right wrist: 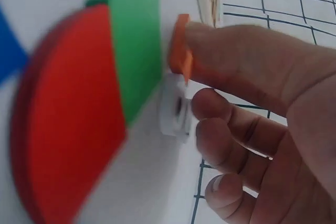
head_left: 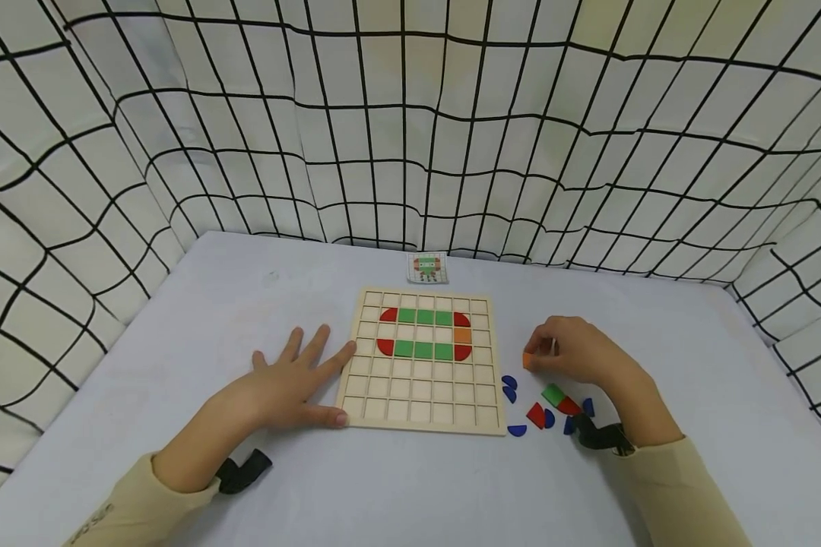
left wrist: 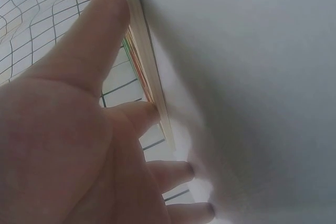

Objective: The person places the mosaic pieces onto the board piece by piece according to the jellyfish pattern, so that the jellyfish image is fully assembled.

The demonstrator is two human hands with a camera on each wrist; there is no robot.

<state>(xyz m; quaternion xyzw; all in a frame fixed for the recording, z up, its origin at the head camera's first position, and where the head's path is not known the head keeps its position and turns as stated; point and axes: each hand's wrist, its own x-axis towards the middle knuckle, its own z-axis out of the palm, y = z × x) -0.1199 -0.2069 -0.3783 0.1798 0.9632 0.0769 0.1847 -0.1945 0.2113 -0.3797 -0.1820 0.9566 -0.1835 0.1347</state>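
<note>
A wooden grid board [head_left: 421,392] lies flat on the table. Green squares [head_left: 425,316] in two rows, red quarter-round corners [head_left: 461,319] and one orange square [head_left: 462,335] sit in its cells. My left hand [head_left: 283,391] rests with fingers spread at the board's left edge, thumb at the near left corner. To the right of the board, my right hand [head_left: 578,351] pinches an orange piece [head_left: 527,360], which stands on edge in the right wrist view. There, a small pale grey piece [right wrist: 170,106] shows just below the orange one, beside the curled fingers.
Loose blue half-rounds [head_left: 517,430], red pieces [head_left: 536,415] and a green piece [head_left: 553,393] lie right of the board, partly beneath the right wrist. A small pattern card [head_left: 427,267] lies behind the board. White walls with black netting [head_left: 438,137] enclose the table.
</note>
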